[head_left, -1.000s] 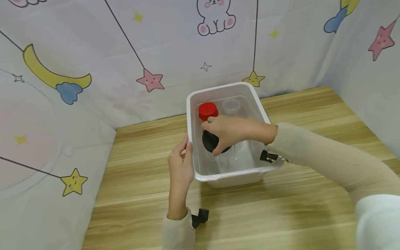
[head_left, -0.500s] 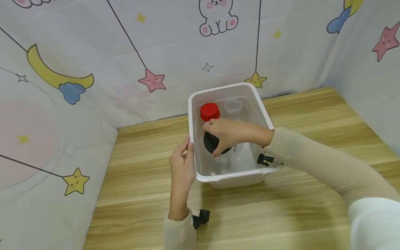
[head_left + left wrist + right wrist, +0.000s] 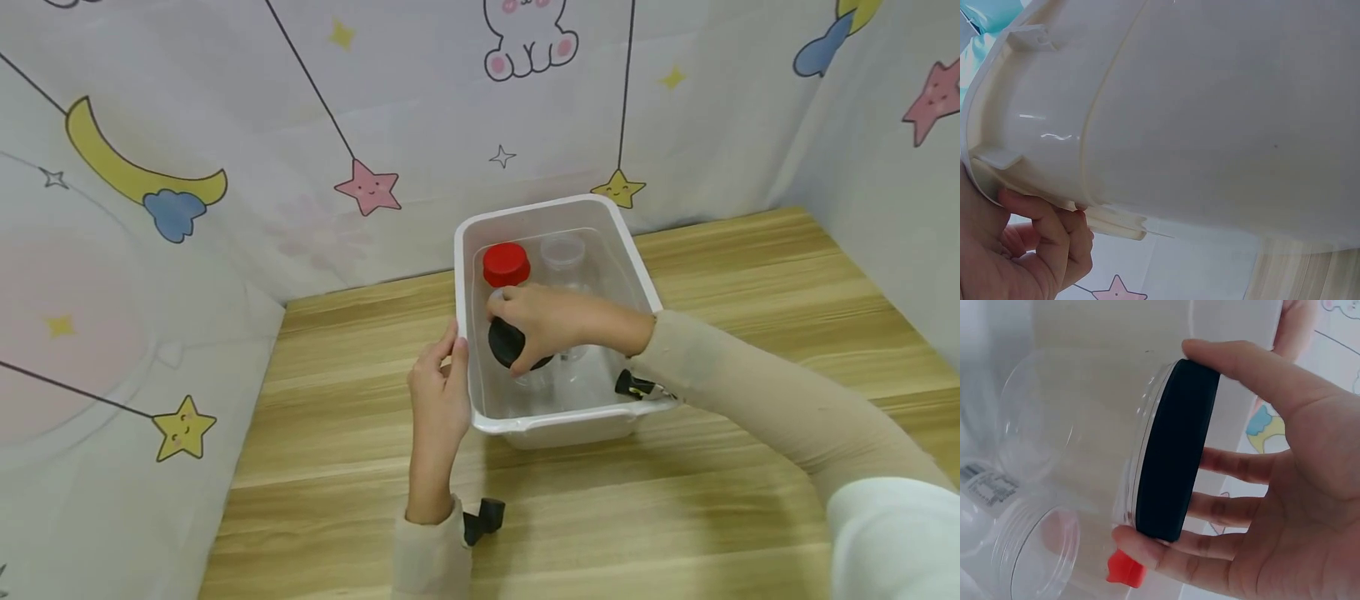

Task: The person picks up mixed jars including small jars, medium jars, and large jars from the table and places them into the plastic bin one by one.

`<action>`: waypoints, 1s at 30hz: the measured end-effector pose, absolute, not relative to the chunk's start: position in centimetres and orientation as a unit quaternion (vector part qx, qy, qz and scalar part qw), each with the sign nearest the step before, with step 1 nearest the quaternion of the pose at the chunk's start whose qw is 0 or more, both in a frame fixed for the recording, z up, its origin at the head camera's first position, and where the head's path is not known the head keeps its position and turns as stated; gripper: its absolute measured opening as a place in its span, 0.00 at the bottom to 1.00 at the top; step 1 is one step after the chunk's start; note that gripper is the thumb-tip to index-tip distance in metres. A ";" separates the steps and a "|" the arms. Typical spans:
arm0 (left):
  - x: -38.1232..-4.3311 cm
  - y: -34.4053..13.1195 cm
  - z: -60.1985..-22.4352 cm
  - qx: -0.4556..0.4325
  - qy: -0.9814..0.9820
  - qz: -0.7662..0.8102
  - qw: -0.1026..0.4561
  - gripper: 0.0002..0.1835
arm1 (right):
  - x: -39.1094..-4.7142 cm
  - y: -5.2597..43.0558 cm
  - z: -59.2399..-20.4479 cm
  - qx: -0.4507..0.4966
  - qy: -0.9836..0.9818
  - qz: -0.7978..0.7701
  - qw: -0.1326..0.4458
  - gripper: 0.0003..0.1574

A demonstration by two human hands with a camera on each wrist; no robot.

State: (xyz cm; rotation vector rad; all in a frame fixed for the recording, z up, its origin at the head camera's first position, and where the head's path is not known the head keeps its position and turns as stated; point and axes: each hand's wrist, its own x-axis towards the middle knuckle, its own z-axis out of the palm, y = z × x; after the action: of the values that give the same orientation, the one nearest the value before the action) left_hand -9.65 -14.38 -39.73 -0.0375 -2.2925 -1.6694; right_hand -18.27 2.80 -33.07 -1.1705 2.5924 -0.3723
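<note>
My right hand (image 3: 546, 321) reaches down into a white plastic tub (image 3: 462, 283). Its thumb and fingers span the black lid (image 3: 1179, 450) of a clear jar (image 3: 1054, 412), gripping the lid by its edge. The jar stands inside the tub, its body see-through and faint. Behind it in the head view is a red lid (image 3: 506, 264). Beside that sits an open-mouthed clear jar (image 3: 562, 252), partly covered by the right hand and forearm. My left hand (image 3: 437, 390) holds the tub's left rim, fingers curled under the outside in the left wrist view.
The tub stands on a wood-grain table (image 3: 337, 433) near the back. A white printed cloth (image 3: 435, 100) rises behind and on both sides. Each sleeve carries a small black camera mount (image 3: 483, 518) near the wrist. A printed label (image 3: 991, 487) shows inside the tub.
The right forearm has shifted slightly, while the right hand stays on the black lid. The left hand keeps its hold on the rim. The head view has drifted a little.
</note>
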 end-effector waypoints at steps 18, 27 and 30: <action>-10.0 -14.2 -39.7 -0.030 -0.793 -0.585 0.165 0.21 | -17.9 2.6 -33.4 -0.417 0.890 -0.118 0.140 0.42; -9.9 -14.3 -39.8 -0.023 -0.797 -0.580 0.164 0.21 | -18.0 2.4 -33.8 -0.427 0.880 -0.127 0.163 0.41; -9.9 -14.2 -39.8 -0.021 -0.797 -0.581 0.162 0.21 | -18.0 2.3 -34.1 -0.431 0.878 -0.127 0.167 0.41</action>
State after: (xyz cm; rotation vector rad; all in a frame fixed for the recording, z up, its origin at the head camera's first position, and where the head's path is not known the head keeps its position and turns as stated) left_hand -9.87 -14.24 -39.76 -0.0597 -2.2747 -1.6586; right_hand -17.99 2.28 -34.07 -1.2262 2.4969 -0.3618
